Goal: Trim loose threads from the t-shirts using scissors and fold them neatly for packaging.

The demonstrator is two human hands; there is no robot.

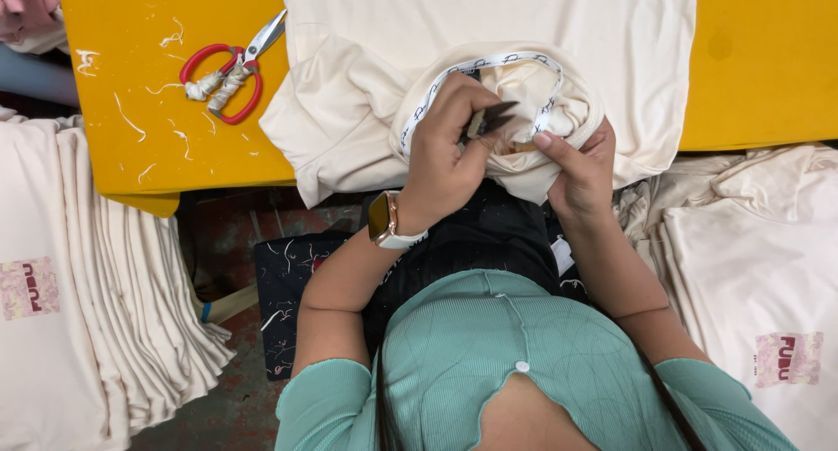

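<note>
We have one view only, from a camera worn on the head, and we look steeply down past our own chest onto the near edge of the yellow table [131,110]. It sits close, our forearms filling the middle, stacked cream garments [105,320] flanking.

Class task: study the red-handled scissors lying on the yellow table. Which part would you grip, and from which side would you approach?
Grip the scissors by their red loops, which are wrapped in pale cloth. Come from the near-left table edge: the loops face that way, while the blades point up and right toward the cream shirt.
</note>
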